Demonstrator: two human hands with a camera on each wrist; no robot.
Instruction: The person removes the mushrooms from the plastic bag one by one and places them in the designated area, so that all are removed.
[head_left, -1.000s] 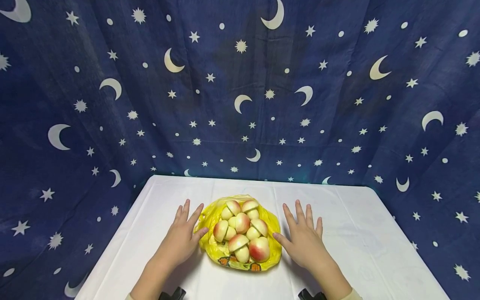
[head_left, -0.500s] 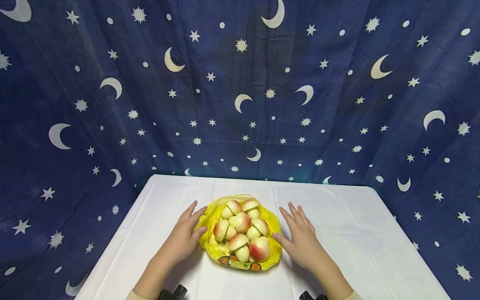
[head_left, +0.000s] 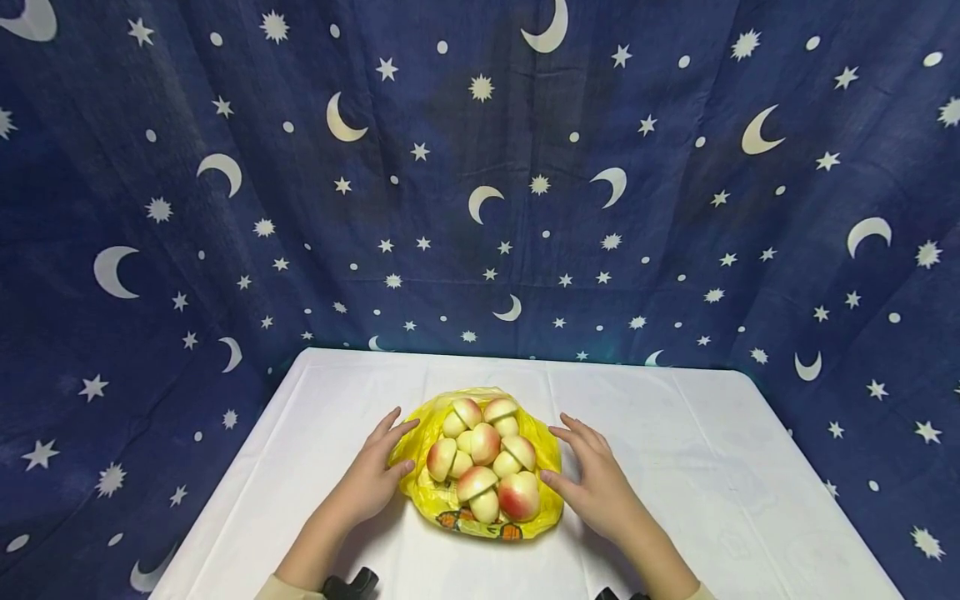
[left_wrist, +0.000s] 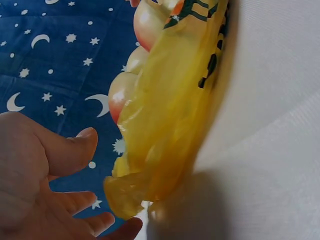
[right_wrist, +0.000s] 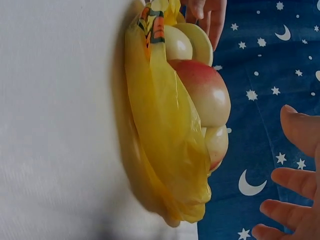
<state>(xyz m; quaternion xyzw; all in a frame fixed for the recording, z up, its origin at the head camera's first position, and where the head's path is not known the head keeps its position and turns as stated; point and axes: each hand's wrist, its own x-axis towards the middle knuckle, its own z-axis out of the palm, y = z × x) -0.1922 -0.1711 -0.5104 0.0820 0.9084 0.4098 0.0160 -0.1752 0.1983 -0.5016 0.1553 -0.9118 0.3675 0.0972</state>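
Observation:
A yellow plastic bag (head_left: 429, 507) with orange carrot prints sits mid-table, its mouth spread round several toy mushrooms (head_left: 477, 483) with cream stems and red-blushed caps. At the bag's left edge is my left hand (head_left: 366, 482), fingers loosely bent and spread. My right hand (head_left: 600, 490) mirrors it at the right edge, thumb and fingertips right at the plastic. Seen from the left wrist, the left hand (left_wrist: 30, 185) has its thumb and fingers apart, fingertips by a crumpled corner of the bag (left_wrist: 165, 110). In the right wrist view the right hand (right_wrist: 302, 185) grips nothing.
A white cloth covers the table (head_left: 712, 483). Behind it and at both sides hangs a dark blue curtain (head_left: 450, 208) with moons and stars. Black wrist mounts (head_left: 351, 583) show at the bottom of the head view.
Both hands' fingers, spread wide and straighter before, have bent inward toward the bag's two edges. The right hand's fingertips have come closer to it. Bag and mushrooms have stayed put.

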